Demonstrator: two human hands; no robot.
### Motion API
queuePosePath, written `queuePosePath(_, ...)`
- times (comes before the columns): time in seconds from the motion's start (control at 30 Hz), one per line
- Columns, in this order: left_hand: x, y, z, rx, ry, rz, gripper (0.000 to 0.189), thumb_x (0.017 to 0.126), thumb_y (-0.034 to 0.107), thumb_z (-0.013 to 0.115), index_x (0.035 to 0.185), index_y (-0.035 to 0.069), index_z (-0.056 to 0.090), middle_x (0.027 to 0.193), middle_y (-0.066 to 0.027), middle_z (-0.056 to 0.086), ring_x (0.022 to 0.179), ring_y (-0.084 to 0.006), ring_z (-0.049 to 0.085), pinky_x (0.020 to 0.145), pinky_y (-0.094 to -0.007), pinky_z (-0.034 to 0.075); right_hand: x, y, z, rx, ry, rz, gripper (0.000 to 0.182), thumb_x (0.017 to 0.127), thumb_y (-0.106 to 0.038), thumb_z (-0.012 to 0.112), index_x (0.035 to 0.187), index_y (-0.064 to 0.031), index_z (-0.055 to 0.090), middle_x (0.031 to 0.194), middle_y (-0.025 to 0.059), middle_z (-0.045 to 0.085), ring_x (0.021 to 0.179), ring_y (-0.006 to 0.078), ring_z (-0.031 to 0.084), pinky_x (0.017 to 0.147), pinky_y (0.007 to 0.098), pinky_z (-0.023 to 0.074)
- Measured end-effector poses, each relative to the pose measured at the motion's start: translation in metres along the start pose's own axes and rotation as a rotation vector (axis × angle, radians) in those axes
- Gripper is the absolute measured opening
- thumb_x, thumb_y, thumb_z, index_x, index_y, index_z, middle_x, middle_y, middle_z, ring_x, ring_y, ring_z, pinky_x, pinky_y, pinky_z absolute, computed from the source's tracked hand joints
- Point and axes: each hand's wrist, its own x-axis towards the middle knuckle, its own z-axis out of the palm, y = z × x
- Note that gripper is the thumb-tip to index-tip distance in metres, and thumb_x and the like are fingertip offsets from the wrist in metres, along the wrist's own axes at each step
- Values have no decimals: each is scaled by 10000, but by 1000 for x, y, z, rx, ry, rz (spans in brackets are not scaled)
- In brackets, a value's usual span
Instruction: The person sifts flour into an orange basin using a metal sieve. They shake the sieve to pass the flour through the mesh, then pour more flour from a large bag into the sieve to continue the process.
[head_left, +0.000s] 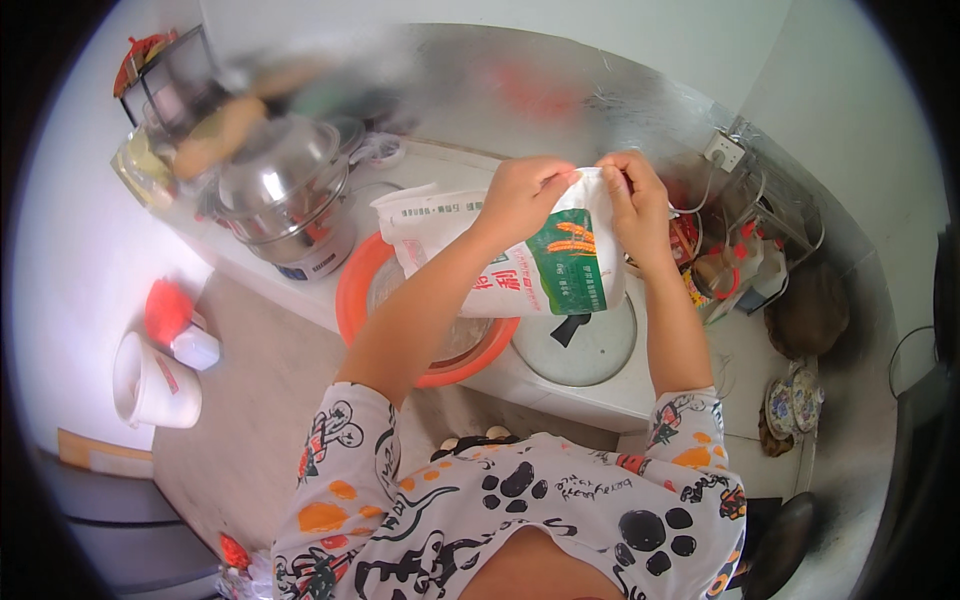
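A white and green flour bag (566, 262), printed with wheat ears, lies tilted sideways in the air between my arms. My left hand (525, 196) pinches its upper edge near one corner, and my right hand (639, 206) grips the same end close beside it. The bag's other end reaches over an orange plastic basin (351, 296), whose inside shows partly behind my left forearm. Below the bag a glass pot lid (574, 352) with a black handle lies on the white counter. Whether the bag's ends are unsealed, I cannot tell.
A stainless steel steamer pot (281, 184) stands left on the counter. Bottles and jars (739, 262) crowd the right side below a wall socket (724, 152). Farther right are a dark round board (806, 311) and a patterned ceramic pot (795, 401). A white bucket (169, 382) stands on the floor.
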Motion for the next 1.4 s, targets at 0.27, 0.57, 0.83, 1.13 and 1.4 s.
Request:
queuePosePath(0.27, -2, 9, 4, 100, 83, -14, 187, 863, 151, 607, 891, -32, 636, 693, -68, 594, 624, -112, 507, 589, -252, 414, -68, 93, -43, 317, -83, 483, 442, 955, -345, 445, 1245, -15, 492, 1195, 76, 558, 1129, 157, 484, 969, 306, 360)
queuePosePath(0.57, 1, 14, 9, 141, 155, 23, 181, 847, 161, 615, 851, -19, 639, 669, -106, 592, 591, -167, 521, 573, -290, 410, -214, 131, -39, 954, -291, 1215, 424, 927, -374, 506, 1191, -43, 525, 1106, 125, 616, 926, 231, 630, 816, 335, 509)
queuePosePath(0.83, -4, 12, 9, 158, 191, 47, 206, 856, 178, 615, 863, -26, 641, 666, -97, 591, 595, -152, 515, 573, -281, 406, -217, 137, -26, 889, -101, 1144, 164, 907, -178, 560, 955, -23, 583, 804, 36, 624, 683, 120, 601, 627, 229, 503)
queuePosePath(1.13, -23, 1, -33, 120, 299, -83, 239, 862, 205, 620, 911, -27, 653, 720, -52, 626, 654, -86, 527, 606, -239, 422, -173, 123, -24, 369, -4, 817, 111, 874, -102, 524, 818, -20, 573, 651, 13, 558, 548, 74, 509, 507, 219, 405)
queuePosePath(1.4, -31, -18, -57, 5, 353, -123, 237, 876, 212, 619, 927, -15, 666, 750, 2, 634, 675, -48, 522, 615, -209, 425, -142, 116, -24, 302, -6, 721, 150, 905, -149, 543, 827, -24, 573, 631, -4, 547, 523, 61, 479, 485, 209, 372)
